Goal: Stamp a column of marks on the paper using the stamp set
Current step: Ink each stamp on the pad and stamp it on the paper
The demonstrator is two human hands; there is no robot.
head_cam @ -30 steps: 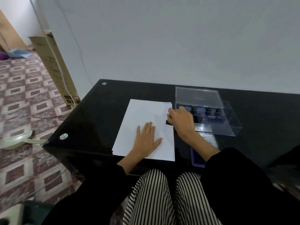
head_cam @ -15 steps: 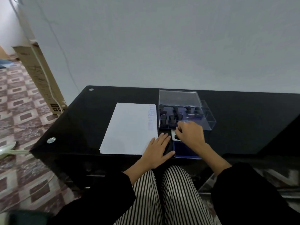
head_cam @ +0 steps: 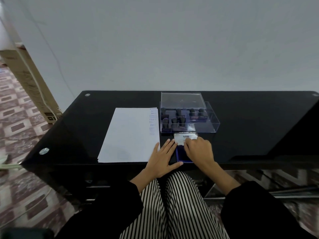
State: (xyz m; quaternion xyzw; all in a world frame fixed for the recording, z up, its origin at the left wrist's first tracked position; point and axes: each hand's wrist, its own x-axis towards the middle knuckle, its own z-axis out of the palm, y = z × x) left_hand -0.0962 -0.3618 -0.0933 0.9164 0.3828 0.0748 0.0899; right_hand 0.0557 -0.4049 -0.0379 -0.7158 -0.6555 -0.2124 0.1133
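A person sits at a black glass tabletop (head_cam: 250, 126), seen from above, with striped trousers (head_cam: 172, 204) and black sleeves in the foreground. A white sheet of paper (head_cam: 131, 135) lies on the left half of the tabletop. A column of faint blue stamp marks (head_cam: 152, 121) runs down its right edge, from the far corner to about halfway along the sheet.

Just to the right of the paper stands a clear plastic box (head_cam: 207, 125) holding several dark-handled stamps (head_cam: 178, 112), all upright. The box's clear lid (head_cam: 183, 100) is propped open behind it.

In front of the box lies an open ink pad (head_cam: 180, 155), dark blue, its white hinged cover (head_cam: 181, 137) folded back toward the box.

The left hand (head_cam: 164, 159) lies flat on the tabletop between the paper and the ink pad, fingers spread and straight, fingertips touching the pad's left edge. The right hand (head_cam: 198, 150) is over the ink pad, knuckles up and fingers curled downward. Whatever it may be gripping is hidden beneath it, so I cannot tell whether it holds a stamp.

A tall cardboard box (head_cam: 29, 80) leans against the wall at far left.
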